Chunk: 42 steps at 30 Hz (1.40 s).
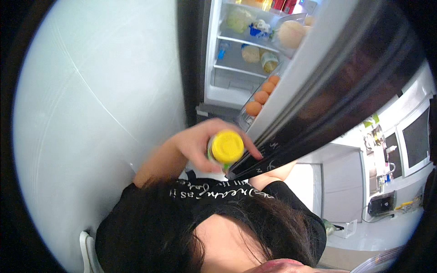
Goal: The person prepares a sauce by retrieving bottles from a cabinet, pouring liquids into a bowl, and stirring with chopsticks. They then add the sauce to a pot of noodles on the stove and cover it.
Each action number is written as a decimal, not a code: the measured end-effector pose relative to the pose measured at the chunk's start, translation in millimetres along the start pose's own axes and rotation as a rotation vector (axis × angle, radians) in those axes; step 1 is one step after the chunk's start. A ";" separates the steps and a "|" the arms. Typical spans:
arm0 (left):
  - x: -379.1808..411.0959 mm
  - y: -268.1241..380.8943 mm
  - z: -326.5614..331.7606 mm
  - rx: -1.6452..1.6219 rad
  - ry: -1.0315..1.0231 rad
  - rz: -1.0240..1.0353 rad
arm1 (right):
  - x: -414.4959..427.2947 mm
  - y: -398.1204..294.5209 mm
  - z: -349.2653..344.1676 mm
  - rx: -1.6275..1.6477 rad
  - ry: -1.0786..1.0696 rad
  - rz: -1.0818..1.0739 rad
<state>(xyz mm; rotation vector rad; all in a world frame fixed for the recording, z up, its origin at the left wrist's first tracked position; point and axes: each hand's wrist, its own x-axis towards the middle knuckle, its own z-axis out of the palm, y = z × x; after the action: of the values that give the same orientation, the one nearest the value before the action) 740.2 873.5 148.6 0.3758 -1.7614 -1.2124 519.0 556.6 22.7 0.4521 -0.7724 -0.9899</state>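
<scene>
My left hand [201, 143] comes in from the left and grips a small jar with a yellow lid [227, 146]. Most of the jar's body is behind the lid and my fingers; a little green shows at its side. One finger reaches past the lid to the dark edge of the refrigerator door [307, 102]; whether it touches the door, I cannot tell. The door stands open, with brown eggs [261, 97] in its rack. My right forearm [273, 174] passes behind the door, and my right hand is out of view.
Inside the refrigerator [228, 97], shelves hold a pale green vegetable [238, 20], a blue package [256, 30] and a jar [269, 62]. A pale wall [102, 68] rises close on the left. At the right are white cabinets [341, 177] and a black device [380, 204] with a cable.
</scene>
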 end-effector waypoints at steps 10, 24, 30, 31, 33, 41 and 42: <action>-25.5 53.9 -13.9 0.078 0.038 -0.269 | -13.1 -16.2 57.6 -0.023 -0.061 -0.200; 27.2 -35.9 -84.6 0.475 0.946 -0.179 | -157.6 -205.9 245.0 -0.623 0.219 -0.908; 32.6 -87.0 -191.6 0.366 1.150 -0.042 | -196.9 -258.0 279.8 -0.526 0.187 -0.927; 40.2 -93.6 -206.6 0.372 1.204 -0.046 | -199.2 -266.1 282.4 -0.510 0.180 -0.940; 56.5 -112.4 -237.9 0.377 1.308 -0.055 | -205.2 -288.0 284.1 -0.468 0.148 -0.883; 103.8 -144.1 -253.2 0.474 1.686 0.165 | -215.8 -307.2 312.9 -0.559 0.148 -1.185; 107.9 -154.3 -239.4 0.563 1.589 0.297 | -216.2 -307.7 317.4 -0.579 0.144 -1.182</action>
<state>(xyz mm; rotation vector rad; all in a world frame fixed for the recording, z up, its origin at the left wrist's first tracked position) 843.5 592.8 91.6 0.9921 -0.6056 0.0484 34.1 593.8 -51.8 0.4492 0.0209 -2.1668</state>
